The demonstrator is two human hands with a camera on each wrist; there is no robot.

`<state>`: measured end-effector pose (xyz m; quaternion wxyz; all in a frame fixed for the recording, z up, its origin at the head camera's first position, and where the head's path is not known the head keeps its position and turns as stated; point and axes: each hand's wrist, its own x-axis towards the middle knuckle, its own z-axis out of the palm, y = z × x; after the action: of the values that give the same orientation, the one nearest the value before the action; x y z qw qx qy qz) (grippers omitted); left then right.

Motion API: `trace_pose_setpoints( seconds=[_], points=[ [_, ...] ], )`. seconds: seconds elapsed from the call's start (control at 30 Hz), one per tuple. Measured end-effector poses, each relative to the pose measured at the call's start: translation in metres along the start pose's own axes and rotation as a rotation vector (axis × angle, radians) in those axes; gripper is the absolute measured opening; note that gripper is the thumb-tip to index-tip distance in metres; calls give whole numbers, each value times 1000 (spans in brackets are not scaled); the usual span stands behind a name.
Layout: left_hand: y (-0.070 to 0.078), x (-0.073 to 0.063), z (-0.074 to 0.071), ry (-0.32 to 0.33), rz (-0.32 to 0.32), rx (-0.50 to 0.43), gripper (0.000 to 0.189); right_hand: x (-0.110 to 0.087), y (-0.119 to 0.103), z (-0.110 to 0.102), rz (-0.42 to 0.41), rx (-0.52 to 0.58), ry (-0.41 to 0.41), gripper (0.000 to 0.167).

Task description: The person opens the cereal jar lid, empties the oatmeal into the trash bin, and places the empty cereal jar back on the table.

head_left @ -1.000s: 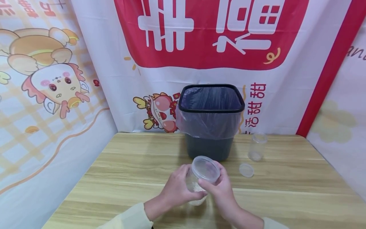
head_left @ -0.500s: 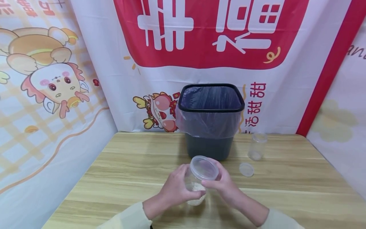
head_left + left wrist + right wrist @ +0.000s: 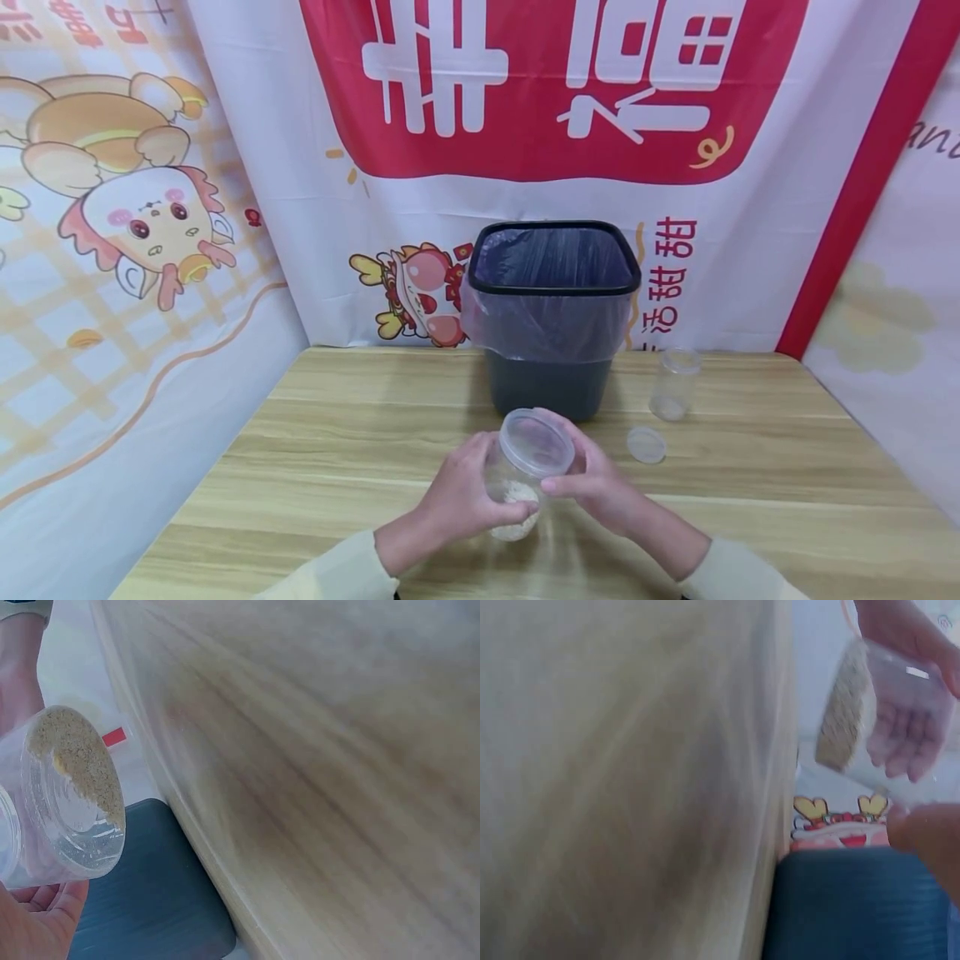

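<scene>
A clear plastic jar (image 3: 498, 473) is tilted above the table, with pale grains (image 3: 519, 493) in its lower part. My left hand (image 3: 459, 490) grips its body, thumb across the front. On its top sits a translucent lid (image 3: 537, 442), and my right hand (image 3: 604, 487) holds that lid by the rim between thumb and fingers. In the left wrist view the round base of the jar (image 3: 75, 832) faces the camera, grains (image 3: 84, 761) banked to one side. The right wrist view has the grains (image 3: 845, 712) along the jar's bottom.
Behind the hands stands a dark bin (image 3: 551, 387) with a plastic liner over its rim. To its right are a second clear jar (image 3: 675, 387), without a lid, and a loose lid (image 3: 647, 445) on the wooden table (image 3: 360, 433). Printed cloths (image 3: 262, 125) hang around the table.
My right hand has turned and shifted on the lid, its thumb moving right along the rim and its wrist moving outward. The left hand and jar have barely moved.
</scene>
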<state>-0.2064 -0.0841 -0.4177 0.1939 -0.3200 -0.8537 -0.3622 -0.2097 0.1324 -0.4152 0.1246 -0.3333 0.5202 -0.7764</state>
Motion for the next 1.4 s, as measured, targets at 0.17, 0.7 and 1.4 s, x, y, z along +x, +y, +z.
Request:
trace_pose_setpoints(
  seconds=[0.17, 0.7, 1.4],
  points=[
    [0, 1, 1, 22, -25, 11, 77, -2, 5, 22, -82, -42, 247, 80],
    [1, 2, 5, 53, 10, 38, 76, 4, 3, 69, 16, -55, 717, 74],
    [0, 0, -1, -38, 26, -53, 72, -4, 4, -6, 11, 45, -30, 71]
  ],
)
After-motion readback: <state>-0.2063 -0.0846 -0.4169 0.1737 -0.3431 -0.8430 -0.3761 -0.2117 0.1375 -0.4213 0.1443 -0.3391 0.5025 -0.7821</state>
